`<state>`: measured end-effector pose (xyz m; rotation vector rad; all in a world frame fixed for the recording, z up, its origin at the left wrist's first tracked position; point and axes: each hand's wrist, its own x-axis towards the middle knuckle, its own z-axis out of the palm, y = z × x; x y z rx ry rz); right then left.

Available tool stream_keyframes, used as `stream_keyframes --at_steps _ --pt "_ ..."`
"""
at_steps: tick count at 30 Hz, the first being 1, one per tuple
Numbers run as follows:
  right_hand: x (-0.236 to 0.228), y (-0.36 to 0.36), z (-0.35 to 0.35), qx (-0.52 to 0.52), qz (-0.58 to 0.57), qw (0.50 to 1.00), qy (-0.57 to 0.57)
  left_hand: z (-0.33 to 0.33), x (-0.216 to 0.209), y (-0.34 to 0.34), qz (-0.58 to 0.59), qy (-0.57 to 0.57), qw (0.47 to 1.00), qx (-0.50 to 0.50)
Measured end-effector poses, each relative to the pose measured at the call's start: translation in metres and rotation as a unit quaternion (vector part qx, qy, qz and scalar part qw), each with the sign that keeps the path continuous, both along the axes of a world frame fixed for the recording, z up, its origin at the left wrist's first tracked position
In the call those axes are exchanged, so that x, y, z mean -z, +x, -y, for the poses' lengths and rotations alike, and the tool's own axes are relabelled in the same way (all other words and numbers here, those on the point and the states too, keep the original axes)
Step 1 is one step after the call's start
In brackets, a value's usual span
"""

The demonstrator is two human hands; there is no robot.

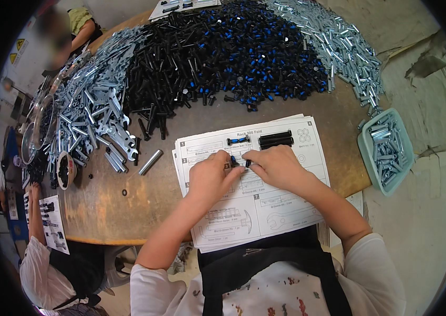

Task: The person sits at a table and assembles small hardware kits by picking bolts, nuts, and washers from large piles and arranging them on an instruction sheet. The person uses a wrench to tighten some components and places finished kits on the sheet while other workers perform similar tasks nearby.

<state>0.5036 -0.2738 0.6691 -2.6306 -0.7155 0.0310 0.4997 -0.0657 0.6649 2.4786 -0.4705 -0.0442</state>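
Note:
A stack of printed sheets (225,239) with part drawings lies in front of me at the table's near edge. Both my hands are over its upper half. My left hand (210,174) has its fingertips closed on a short black bolt (233,162) with a blue patch. Close beside it, my right hand (275,167) pinches another small dark bolt (248,163). Just beyond my fingers, short blue-patched bolts (239,140) lie on the paper. To their right rest several long black bolts or tubes (275,139), side by side.
Heaps of black bolts (175,68), blue-patched bolts (265,58), silver tubes (339,47) and wrenches (123,134) ring the table's far side. A green basket of silver tubes (387,145) hangs at the right edge. Co-workers (57,274) sit at the left and far left.

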Motion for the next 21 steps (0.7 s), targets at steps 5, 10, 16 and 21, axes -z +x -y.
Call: stream_keyframes --at_steps 5,10,16,21 --pt "0.008 0.009 -0.004 0.013 0.019 0.998 -0.061 0.007 0.011 0.01 0.034 0.004 0.999 0.007" --pt "0.014 0.01 -0.011 0.044 0.035 0.998 -0.029 0.005 0.011 0.02 0.045 0.005 0.999 0.016" --pt "0.025 0.015 -0.009 0.043 0.051 0.998 -0.017 0.007 0.015 0.024 0.049 0.003 0.999 0.023" --pt "0.005 0.013 -0.003 0.086 0.05 0.994 0.039 0.006 0.008 0.023 0.042 -0.042 0.998 0.007"
